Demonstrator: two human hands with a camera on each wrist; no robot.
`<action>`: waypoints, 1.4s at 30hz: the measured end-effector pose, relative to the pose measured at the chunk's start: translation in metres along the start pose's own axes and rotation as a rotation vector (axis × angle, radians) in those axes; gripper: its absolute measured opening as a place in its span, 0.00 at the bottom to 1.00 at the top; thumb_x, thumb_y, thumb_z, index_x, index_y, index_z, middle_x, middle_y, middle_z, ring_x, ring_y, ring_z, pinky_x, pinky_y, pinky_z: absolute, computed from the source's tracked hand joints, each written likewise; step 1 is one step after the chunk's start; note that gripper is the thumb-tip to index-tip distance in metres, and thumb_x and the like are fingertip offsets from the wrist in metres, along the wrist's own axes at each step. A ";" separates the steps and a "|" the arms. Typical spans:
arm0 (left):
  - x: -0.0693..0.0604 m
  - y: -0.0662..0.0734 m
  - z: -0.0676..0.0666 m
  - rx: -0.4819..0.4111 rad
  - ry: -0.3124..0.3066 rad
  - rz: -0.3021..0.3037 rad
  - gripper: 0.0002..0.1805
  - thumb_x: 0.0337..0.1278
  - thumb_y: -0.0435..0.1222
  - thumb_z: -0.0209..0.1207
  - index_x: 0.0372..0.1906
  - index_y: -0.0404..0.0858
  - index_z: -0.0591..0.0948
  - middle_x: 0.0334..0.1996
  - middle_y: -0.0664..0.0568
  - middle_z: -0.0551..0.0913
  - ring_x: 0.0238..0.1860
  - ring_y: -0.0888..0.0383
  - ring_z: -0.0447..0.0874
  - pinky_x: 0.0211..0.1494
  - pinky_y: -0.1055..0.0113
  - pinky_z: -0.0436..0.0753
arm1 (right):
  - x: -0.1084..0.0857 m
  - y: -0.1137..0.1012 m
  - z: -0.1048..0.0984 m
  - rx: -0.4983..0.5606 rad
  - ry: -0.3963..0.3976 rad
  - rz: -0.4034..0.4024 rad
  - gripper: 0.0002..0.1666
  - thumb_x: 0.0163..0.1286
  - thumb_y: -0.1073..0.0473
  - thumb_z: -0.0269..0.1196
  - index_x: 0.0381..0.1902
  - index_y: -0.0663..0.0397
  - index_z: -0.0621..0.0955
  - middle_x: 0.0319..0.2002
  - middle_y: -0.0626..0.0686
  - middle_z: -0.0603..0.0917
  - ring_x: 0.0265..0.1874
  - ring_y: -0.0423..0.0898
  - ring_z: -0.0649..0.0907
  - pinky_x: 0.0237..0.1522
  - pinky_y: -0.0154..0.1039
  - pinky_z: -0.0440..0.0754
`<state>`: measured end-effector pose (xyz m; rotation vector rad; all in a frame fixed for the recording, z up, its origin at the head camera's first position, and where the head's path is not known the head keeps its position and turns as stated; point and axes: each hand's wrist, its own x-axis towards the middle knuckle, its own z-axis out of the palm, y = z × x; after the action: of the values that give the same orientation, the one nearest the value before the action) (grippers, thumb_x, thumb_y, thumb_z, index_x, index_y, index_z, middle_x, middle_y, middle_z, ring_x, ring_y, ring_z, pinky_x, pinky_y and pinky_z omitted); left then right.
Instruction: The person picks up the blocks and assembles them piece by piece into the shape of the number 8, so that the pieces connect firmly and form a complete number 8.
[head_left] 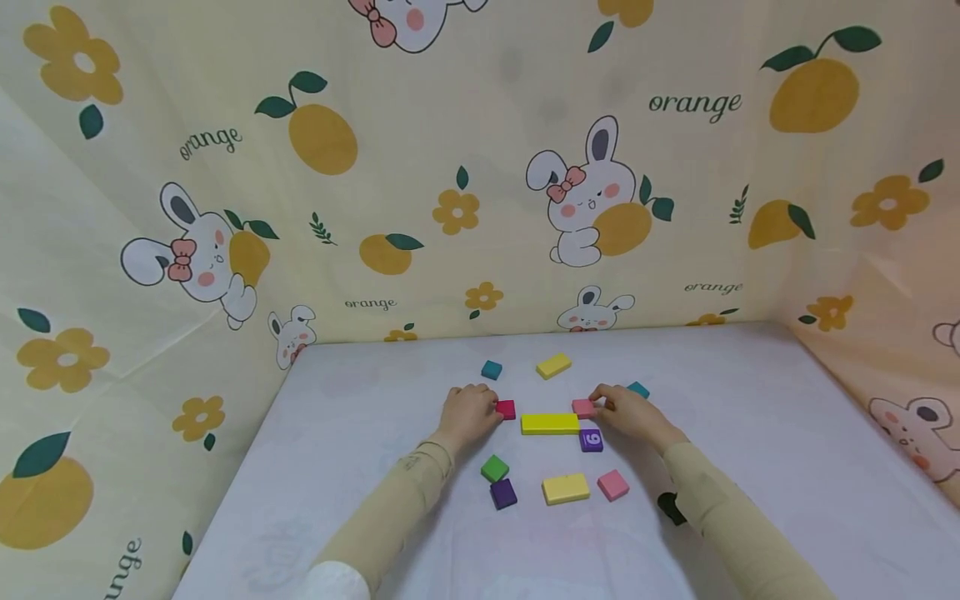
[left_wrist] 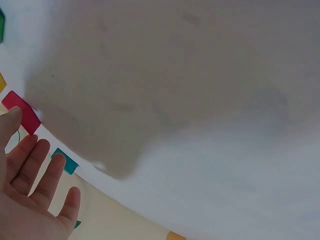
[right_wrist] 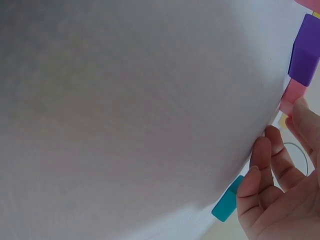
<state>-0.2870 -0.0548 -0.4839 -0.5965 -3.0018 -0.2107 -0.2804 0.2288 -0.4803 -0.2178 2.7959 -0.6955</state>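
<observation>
My left hand (head_left: 468, 414) is at the left of the group, its thumb and index finger pinching a red block (head_left: 506, 410). In the left wrist view, the thumb lies against the red block (left_wrist: 24, 112) and the other fingers stick out loosely. Across from it, my right hand (head_left: 630, 411) pinches a pink block (head_left: 583, 408) between thumb and index finger; its other fingers are bent, holding nothing. Between the hands lies a long yellow block (head_left: 550, 424). A purple block (head_left: 591, 440) marked with a numeral touches its right end, just in front of the pink block.
Behind the hands are a teal block (head_left: 492, 369) and a yellow block (head_left: 553, 366). Another teal block (head_left: 638, 390) is partly behind the right hand. Nearer lie green (head_left: 495, 468), dark purple (head_left: 504, 494), pale yellow (head_left: 566, 489) and pink (head_left: 613, 485) blocks. A black object (head_left: 671, 508) is beside the right sleeve.
</observation>
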 end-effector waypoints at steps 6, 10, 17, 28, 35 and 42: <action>0.001 0.004 0.000 -0.001 0.028 0.027 0.14 0.54 0.45 0.61 0.43 0.44 0.83 0.39 0.55 0.84 0.41 0.56 0.80 0.53 0.55 0.75 | 0.000 0.001 0.000 0.006 0.005 -0.008 0.15 0.67 0.57 0.57 0.51 0.51 0.76 0.39 0.56 0.80 0.34 0.48 0.75 0.41 0.46 0.79; 0.002 0.004 0.002 -0.002 0.039 0.034 0.14 0.53 0.46 0.62 0.42 0.44 0.83 0.38 0.55 0.84 0.40 0.56 0.80 0.53 0.56 0.76 | 0.000 0.000 0.001 0.011 0.004 0.011 0.15 0.67 0.57 0.57 0.52 0.50 0.76 0.40 0.56 0.80 0.35 0.48 0.76 0.43 0.48 0.79; 0.003 0.006 0.003 -0.011 -0.001 0.016 0.15 0.56 0.48 0.60 0.45 0.46 0.83 0.41 0.56 0.84 0.43 0.56 0.80 0.56 0.55 0.75 | 0.000 0.000 0.000 0.007 0.004 0.016 0.16 0.67 0.57 0.57 0.52 0.50 0.76 0.41 0.56 0.80 0.36 0.48 0.76 0.44 0.49 0.79; 0.001 0.008 0.001 -0.020 0.004 0.011 0.15 0.56 0.47 0.60 0.45 0.45 0.82 0.41 0.55 0.83 0.43 0.56 0.80 0.56 0.55 0.75 | 0.000 0.001 0.000 0.004 0.005 0.022 0.17 0.67 0.57 0.57 0.53 0.50 0.75 0.41 0.56 0.80 0.37 0.49 0.76 0.45 0.50 0.79; -0.001 0.006 0.005 -0.023 0.013 0.023 0.18 0.56 0.49 0.59 0.48 0.44 0.80 0.43 0.54 0.82 0.45 0.56 0.79 0.56 0.56 0.75 | 0.001 0.002 0.001 0.005 0.001 0.026 0.17 0.67 0.57 0.57 0.53 0.50 0.75 0.42 0.56 0.80 0.37 0.49 0.76 0.45 0.49 0.79; -0.024 0.005 0.000 -0.094 0.027 0.051 0.18 0.56 0.49 0.59 0.48 0.44 0.80 0.45 0.54 0.82 0.48 0.56 0.79 0.56 0.56 0.75 | 0.002 0.002 0.003 0.016 -0.004 0.030 0.16 0.67 0.57 0.57 0.52 0.49 0.76 0.43 0.57 0.80 0.38 0.49 0.76 0.46 0.50 0.79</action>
<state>-0.2635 -0.0593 -0.4860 -0.6726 -2.9600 -0.3553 -0.2814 0.2292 -0.4839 -0.1739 2.7831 -0.7091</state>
